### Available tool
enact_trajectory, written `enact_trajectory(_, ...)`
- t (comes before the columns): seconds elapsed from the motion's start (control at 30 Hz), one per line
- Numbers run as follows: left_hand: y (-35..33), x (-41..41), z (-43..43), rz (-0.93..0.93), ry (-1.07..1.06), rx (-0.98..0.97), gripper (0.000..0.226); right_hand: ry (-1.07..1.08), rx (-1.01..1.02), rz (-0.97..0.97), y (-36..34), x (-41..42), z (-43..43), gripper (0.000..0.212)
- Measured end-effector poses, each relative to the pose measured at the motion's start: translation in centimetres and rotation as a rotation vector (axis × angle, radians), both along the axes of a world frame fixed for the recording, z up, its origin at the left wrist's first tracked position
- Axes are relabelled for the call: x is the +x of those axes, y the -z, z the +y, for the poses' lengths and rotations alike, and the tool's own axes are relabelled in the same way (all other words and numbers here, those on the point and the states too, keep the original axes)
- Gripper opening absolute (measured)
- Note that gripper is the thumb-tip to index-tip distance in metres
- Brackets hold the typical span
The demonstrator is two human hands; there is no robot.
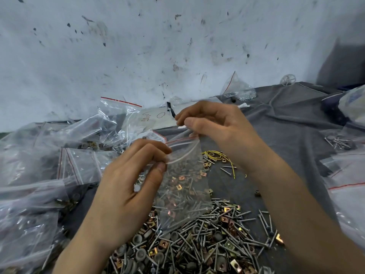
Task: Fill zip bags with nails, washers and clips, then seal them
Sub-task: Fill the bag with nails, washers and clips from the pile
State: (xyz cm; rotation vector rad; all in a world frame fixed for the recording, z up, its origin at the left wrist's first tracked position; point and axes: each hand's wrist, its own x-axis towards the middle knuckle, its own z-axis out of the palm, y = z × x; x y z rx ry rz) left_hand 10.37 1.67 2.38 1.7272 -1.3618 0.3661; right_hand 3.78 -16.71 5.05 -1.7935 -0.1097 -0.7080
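Held item: one clear zip bag [183, 186] with a thin red line along the lip. Its white zip strip is bowed and the mouth gapes.
Bag contents: nails and coppery clips show through the film. Cannot tell whether they lie inside it or in the heap behind.
Bag position: held up just above the hardware pile [207, 244], with its lower edge over the pile's far side.
Left hand [126, 186]: above the pile's left part. Thumb and curled fingers pinch the left end of the bag's mouth.
Right hand [215, 125]: beyond the pile and higher. Thumb and forefinger pinch the mouth's upper right corner.
Pile make-up: grey nails, round grey washers and square brass or copper clips, all mixed and far too many to count.
Filled bags [39, 175]: heaped left of the pile. They overlap, so the count is unclear.
Lone bag [237, 89]: one, well beyond the pile against the scuffed wall [138, 46].
Yellow wire [219, 155]: one tangle, just beyond the pile.
Surface: a grey cloth [286, 135] lies under the pile.
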Motion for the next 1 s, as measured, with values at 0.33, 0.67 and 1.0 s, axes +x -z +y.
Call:
enact_trajectory(0.33, 0.2, 0.4, 0.1, 0.017, -0.054, -0.045, 0.013, 0.159, -0.499, 0.910, 10.2, 5.3, -2.1, 0.004)
enact_trajectory(0.67, 0.2, 0.5, 0.2, 0.005, -0.069, -0.049, 0.013, 0.105, -0.589, 0.984, 11.2, 6.1, -1.7, 0.005)
enact_trajectory(1.0, 0.2, 0.6, 0.2, 0.027, -0.057, -0.038, 0.012, 0.122, -0.018, 0.474, 6.3, 3.7, -3.3, 0.010)
